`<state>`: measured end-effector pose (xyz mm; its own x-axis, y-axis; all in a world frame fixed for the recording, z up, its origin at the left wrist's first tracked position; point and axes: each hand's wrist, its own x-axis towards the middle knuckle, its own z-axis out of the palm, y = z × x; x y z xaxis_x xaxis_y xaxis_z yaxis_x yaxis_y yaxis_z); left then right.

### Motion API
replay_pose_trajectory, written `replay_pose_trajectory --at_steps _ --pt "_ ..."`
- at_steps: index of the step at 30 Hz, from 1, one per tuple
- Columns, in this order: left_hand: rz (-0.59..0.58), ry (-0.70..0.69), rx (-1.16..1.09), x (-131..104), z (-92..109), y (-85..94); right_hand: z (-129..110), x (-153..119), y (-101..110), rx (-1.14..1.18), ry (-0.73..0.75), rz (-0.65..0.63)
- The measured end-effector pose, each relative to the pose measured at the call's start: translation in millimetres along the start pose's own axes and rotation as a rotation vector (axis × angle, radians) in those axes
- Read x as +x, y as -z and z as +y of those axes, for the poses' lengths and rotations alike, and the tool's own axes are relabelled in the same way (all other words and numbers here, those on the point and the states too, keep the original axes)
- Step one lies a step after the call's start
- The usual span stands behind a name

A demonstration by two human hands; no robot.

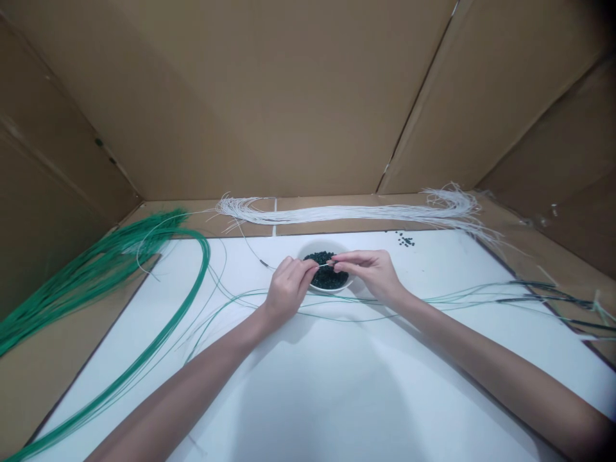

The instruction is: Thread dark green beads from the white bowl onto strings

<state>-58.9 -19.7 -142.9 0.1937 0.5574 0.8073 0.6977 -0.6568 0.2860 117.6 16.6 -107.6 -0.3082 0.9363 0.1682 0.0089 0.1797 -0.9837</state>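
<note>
A white bowl (332, 289) filled with small dark beads (329, 277) stands on the white board. Over its left rim my left hand (289, 287) pinches a thin white strand (323, 265) near its end. Fingers of my right hand (373, 271) are pressed together at the strand's tip, above the beads; whether a bead is between them is too small to tell. The strand runs back to the upper left from my left hand, with a few dark beads (264, 263) threaded on it.
Bundled white strands (337, 214) lie along the back edge. Green strands (183, 308) curve over the left side, and thin green ones with dark beaded ends (553, 296) reach the right. Loose beads (405, 240) are scattered behind the bowl, to the right. Cardboard walls (269, 96) enclose the board.
</note>
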Motion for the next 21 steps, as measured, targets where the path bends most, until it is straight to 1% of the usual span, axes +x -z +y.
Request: replay_pose_trajectory --at_steps 8,15,21 --pt "0.000 -0.023 0.005 0.7 0.3 0.8 -0.3 0.4 1.1 -0.034 -0.008 -0.014" --pt "-0.003 -0.024 0.007 0.1 0.3 0.5 -3.2 1.8 2.7 -0.034 -0.030 -0.088" --pt "-0.001 -0.011 -0.001 -1.1 -0.3 0.4 -1.8 1.7 2.8 -0.013 -0.051 -0.061"
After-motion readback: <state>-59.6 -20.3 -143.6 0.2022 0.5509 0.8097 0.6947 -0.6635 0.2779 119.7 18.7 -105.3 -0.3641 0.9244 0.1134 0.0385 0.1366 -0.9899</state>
